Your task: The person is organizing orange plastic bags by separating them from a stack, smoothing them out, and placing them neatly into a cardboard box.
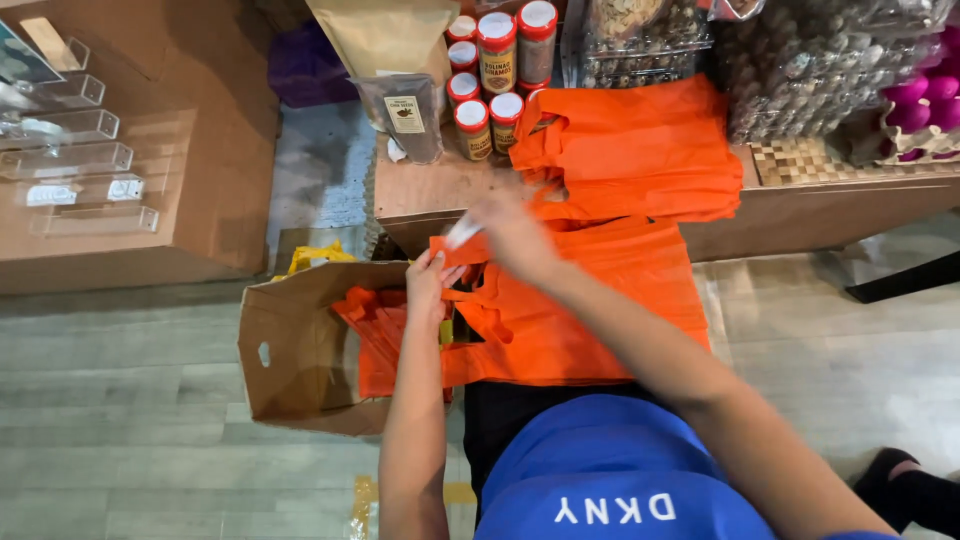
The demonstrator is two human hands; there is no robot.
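Both hands grip one orange bag (560,310) at its top: left hand (428,285) pinching a handle, right hand (515,235) blurred, closed on it. Left, an open carton (290,350) holds more orange bags (375,335); spice jars (495,75) stand far.

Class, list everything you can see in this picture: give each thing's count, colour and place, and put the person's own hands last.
Orange bags: a stack, count unclear, orange, in front of the person.
Folded orange bags: a pile, orange, on the wooden counter.
Cardboard box: one, brown, on the floor, more orange bags inside.
Spice jars: about eight, red-and-white lids, counter's back.
Paper pouch: one, brown, beside the jars.
Clear holders: several, transparent, far left.
Left hand: fingers gripping an orange bag's edge.
Right hand: blurred, above the bags.
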